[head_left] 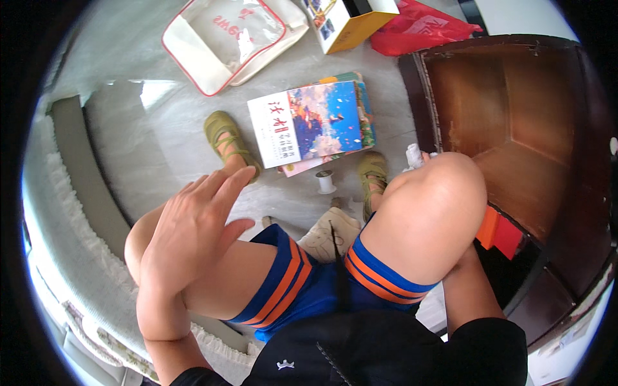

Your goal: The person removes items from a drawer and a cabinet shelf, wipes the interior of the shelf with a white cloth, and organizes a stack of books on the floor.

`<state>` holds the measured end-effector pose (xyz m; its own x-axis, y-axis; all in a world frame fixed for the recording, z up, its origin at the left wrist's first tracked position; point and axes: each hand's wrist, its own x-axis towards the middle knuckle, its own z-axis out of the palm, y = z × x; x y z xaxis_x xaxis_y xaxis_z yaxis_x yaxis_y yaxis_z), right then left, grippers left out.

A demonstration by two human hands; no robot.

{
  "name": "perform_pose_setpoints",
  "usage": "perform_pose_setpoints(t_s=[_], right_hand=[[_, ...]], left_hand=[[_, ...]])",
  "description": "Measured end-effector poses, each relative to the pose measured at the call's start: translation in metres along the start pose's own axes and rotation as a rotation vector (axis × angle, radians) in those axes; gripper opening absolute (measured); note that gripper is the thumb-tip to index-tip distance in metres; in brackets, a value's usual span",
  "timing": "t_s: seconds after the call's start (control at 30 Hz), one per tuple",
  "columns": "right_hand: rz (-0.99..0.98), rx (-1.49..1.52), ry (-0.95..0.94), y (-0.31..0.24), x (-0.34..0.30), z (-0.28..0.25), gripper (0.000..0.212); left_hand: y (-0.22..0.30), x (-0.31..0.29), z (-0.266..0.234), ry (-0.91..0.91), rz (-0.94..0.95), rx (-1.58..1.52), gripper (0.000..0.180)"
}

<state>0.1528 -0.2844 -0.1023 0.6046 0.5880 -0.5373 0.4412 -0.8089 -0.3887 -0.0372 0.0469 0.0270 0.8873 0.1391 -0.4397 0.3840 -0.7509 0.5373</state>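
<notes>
My left hand (193, 225) hangs open above my left knee, fingers spread, holding nothing. My right forearm (473, 289) reaches down past my right knee toward an orange and red box (499, 235) at the mouth of a dark wooden cabinet (515, 116); the right hand itself is hidden behind the knee. On the floor between my feet lies a stack of books (315, 122) with a blue and white cover on top. A small white spool (325, 182) stands just in front of the stack.
A clear plastic bag with red trim (225, 38) lies at the back left. A yellow carton (347, 22) and a red plastic bag (418, 29) are behind the books. A grey seat with a fringed edge (77, 219) curves along my left. A cream cloth item (331, 235) lies between my knees.
</notes>
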Motion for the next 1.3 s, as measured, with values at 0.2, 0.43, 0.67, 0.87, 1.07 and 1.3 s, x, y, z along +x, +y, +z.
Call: perform_pose_setpoints(t_s=[0.2, 0.43, 0.67, 0.87, 1.07, 1.3], right_hand=[[-0.267, 0.069, 0.026, -0.093, -0.012, -0.039, 0.053], [-0.244, 0.585, 0.021, 0.027, 0.171, 0.054, 0.043], [-0.142, 0.531, -0.178, 0.002, 0.192, 0.067, 0.044], [0.016, 1.01, -0.262, 0.011, 0.178, 0.068, 0.046], [-0.378, 1.663, -0.671, -0.017, 0.168, 0.017, 0.061], [-0.386, 1.252, -0.316, -0.152, 0.181, -0.087, 0.031]], left_hand=[[-0.038, 0.018, 0.031, -0.01, -0.295, -0.02, 0.043], [-0.201, 0.088, 0.214, 0.248, -0.442, -0.432, 0.064], [-0.113, 0.128, 0.236, 0.597, -0.727, -0.958, 0.046], [-0.067, 0.107, 0.18, 0.6, -0.418, -1.262, 0.034], [-0.031, 0.124, 0.168, 0.857, -0.211, -1.792, 0.038], [0.003, 0.141, 0.14, 0.78, 0.044, -1.865, 0.034]])
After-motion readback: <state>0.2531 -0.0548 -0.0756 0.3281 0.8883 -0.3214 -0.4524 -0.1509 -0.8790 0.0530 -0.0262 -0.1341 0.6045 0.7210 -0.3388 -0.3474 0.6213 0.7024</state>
